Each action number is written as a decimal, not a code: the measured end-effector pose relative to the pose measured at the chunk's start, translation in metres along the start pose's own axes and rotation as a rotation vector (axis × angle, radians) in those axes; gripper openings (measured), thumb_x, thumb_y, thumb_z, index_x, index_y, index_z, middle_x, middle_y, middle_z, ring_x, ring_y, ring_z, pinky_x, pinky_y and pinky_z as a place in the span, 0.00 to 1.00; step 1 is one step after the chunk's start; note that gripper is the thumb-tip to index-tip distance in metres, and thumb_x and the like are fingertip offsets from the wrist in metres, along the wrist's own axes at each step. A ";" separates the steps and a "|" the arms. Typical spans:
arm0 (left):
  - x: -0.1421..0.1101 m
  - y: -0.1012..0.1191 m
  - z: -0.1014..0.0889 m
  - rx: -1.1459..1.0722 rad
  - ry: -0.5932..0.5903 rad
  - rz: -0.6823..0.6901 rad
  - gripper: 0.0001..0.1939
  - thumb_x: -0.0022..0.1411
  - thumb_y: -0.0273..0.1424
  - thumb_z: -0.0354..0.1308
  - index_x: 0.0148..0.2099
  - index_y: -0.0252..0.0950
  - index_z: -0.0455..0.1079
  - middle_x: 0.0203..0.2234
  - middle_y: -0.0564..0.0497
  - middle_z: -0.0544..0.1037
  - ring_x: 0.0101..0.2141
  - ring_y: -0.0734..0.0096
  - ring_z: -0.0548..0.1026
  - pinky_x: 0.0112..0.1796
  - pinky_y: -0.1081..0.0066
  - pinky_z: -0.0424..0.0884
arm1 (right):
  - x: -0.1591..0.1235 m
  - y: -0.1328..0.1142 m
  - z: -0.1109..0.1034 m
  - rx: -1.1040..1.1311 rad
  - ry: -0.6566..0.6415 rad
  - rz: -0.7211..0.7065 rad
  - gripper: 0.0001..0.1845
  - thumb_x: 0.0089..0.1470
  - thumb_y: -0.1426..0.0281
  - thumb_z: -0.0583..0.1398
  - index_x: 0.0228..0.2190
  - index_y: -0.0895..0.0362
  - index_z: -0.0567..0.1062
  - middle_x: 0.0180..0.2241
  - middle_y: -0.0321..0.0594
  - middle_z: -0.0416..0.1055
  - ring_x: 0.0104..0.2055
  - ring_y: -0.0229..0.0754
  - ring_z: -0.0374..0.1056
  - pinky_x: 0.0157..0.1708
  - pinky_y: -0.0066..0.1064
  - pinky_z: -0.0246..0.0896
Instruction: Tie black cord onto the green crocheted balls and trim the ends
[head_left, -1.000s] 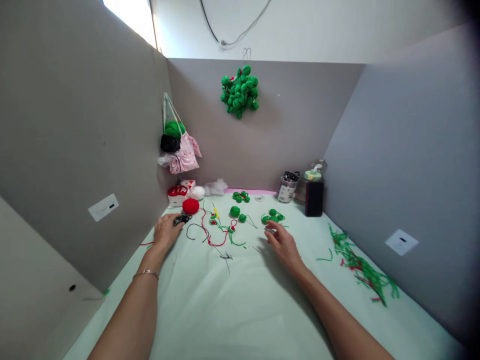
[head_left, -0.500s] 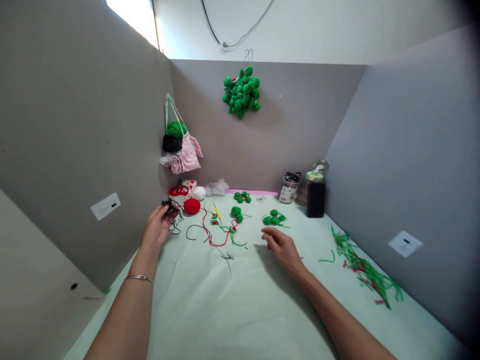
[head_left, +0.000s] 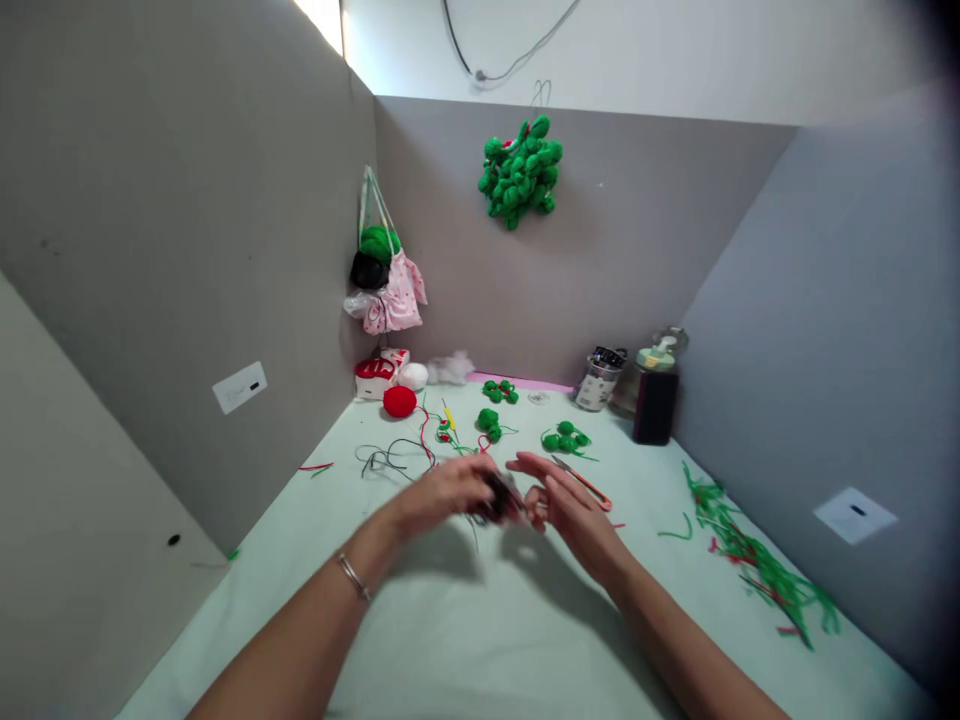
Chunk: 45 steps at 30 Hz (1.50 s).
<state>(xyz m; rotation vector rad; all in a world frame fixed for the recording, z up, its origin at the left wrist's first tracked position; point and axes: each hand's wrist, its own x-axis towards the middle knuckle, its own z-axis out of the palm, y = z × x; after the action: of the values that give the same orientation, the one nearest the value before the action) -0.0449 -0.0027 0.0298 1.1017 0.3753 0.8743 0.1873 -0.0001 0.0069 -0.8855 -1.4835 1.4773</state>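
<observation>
Above the middle of the table, my left hand [head_left: 454, 490] is closed around a dark bundle [head_left: 499, 497] that looks like tangled black yarn, blurred by motion. Facing it from the right is my right hand [head_left: 574, 510], fingers apart, its fingertips close to the bundle; whether they touch it I cannot tell. An orange-handled pointed cutting tool [head_left: 596, 492] lies just behind the right hand. Loose black yarn [head_left: 390, 458] curls on the table beyond my left wrist. Farther back lie a red yarn ball [head_left: 400, 402], a yellow-handled hook [head_left: 450, 418] and green knitted balls [head_left: 489, 424].
Green yarn scraps [head_left: 757, 555] are strewn along the right side. A tin of dark items [head_left: 598, 385], a pump bottle [head_left: 656, 355] and a black box [head_left: 655, 408] stand at the back right. Grey partitions [head_left: 645, 230] enclose the table; a green cluster [head_left: 521, 172] hangs behind.
My left hand has carried the dark bundle from the back left to the middle, close to my right hand. The view has shifted slightly, and the orange-handled tool now shows.
</observation>
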 end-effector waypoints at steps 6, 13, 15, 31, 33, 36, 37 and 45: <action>0.003 -0.021 0.021 0.006 -0.458 -0.292 0.13 0.56 0.34 0.68 0.38 0.35 0.68 0.34 0.45 0.81 0.30 0.64 0.81 0.30 0.66 0.76 | -0.009 0.011 0.012 -0.013 -0.404 0.125 0.44 0.57 0.37 0.46 0.46 0.61 0.77 0.36 0.49 0.77 0.30 0.42 0.71 0.35 0.35 0.66; -0.010 0.029 -0.026 -0.207 0.330 0.078 0.10 0.58 0.22 0.60 0.43 0.33 0.70 0.38 0.44 0.81 0.28 0.73 0.79 0.19 0.82 0.71 | -0.007 -0.014 -0.008 0.001 -0.350 0.098 0.24 0.57 0.52 0.62 0.33 0.63 0.78 0.17 0.33 0.62 0.20 0.30 0.54 0.23 0.24 0.47; -0.012 0.038 -0.039 -0.348 0.531 0.127 0.09 0.59 0.19 0.55 0.43 0.31 0.70 0.35 0.44 0.80 0.24 0.77 0.76 0.17 0.84 0.69 | -0.009 -0.022 -0.012 0.020 -0.287 0.102 0.20 0.55 0.55 0.65 0.31 0.62 0.77 0.17 0.32 0.61 0.20 0.30 0.52 0.22 0.25 0.43; -0.050 0.069 -0.131 -0.573 1.139 0.626 0.14 0.63 0.14 0.45 0.29 0.34 0.61 0.18 0.57 0.66 0.16 0.84 0.66 0.17 0.87 0.66 | -0.021 -0.079 -0.099 0.636 0.409 -0.479 0.05 0.60 0.71 0.59 0.31 0.55 0.73 0.14 0.25 0.37 0.17 0.33 0.35 0.16 0.20 0.45; -0.052 0.070 -0.133 -0.573 1.145 0.634 0.14 0.62 0.14 0.46 0.29 0.34 0.62 0.19 0.55 0.67 0.17 0.82 0.67 0.17 0.86 0.67 | -0.024 -0.080 -0.109 0.691 0.421 -0.523 0.05 0.61 0.71 0.59 0.31 0.56 0.73 0.14 0.25 0.38 0.17 0.33 0.37 0.16 0.21 0.46; -0.053 0.070 -0.135 -0.584 1.154 0.638 0.14 0.64 0.14 0.45 0.30 0.35 0.63 0.19 0.54 0.68 0.17 0.82 0.68 0.18 0.85 0.68 | -0.032 -0.084 -0.125 0.675 0.440 -0.599 0.04 0.60 0.72 0.60 0.32 0.56 0.74 0.14 0.25 0.40 0.16 0.32 0.39 0.17 0.22 0.48; -0.053 0.071 -0.136 -0.590 1.158 0.639 0.14 0.65 0.15 0.44 0.30 0.34 0.63 0.19 0.54 0.68 0.17 0.82 0.68 0.18 0.86 0.68 | -0.036 -0.085 -0.131 0.644 0.460 -0.637 0.04 0.61 0.73 0.60 0.32 0.56 0.74 0.14 0.25 0.41 0.16 0.32 0.39 0.17 0.23 0.48; -0.043 0.072 -0.116 -0.590 1.067 0.592 0.13 0.67 0.20 0.46 0.32 0.35 0.66 0.23 0.50 0.72 0.22 0.77 0.71 0.22 0.80 0.74 | -0.051 -0.085 -0.168 0.591 0.606 -0.686 0.06 0.57 0.74 0.63 0.29 0.56 0.74 0.13 0.26 0.47 0.16 0.31 0.41 0.18 0.23 0.48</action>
<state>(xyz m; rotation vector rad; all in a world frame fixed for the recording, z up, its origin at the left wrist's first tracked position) -0.1784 0.0476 0.0370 0.0915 0.6107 1.9404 0.3677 0.0154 0.0791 -0.3423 -0.7121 0.9177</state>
